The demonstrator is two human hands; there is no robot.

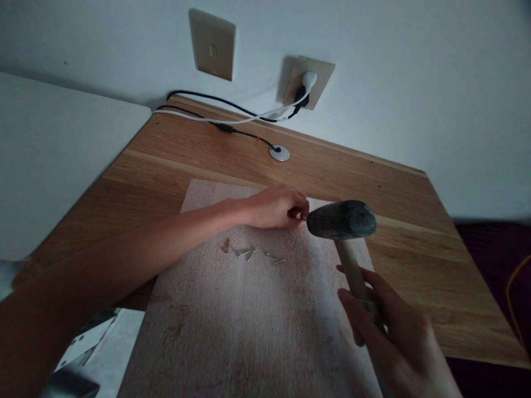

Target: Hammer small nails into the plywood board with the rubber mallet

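My right hand is wrapped around the wooden handle of a hammer, whose dark head hangs over the pale board. My left hand reaches across the board and pinches a small nail right beside the hammer head. The nail is mostly hidden by the fingers. Several loose nails lie on the board just below my left hand.
The board rests on a wooden desk against a white wall. A black and a white cable run from a wall socket to a round cable grommet. A white surface stands at the left.
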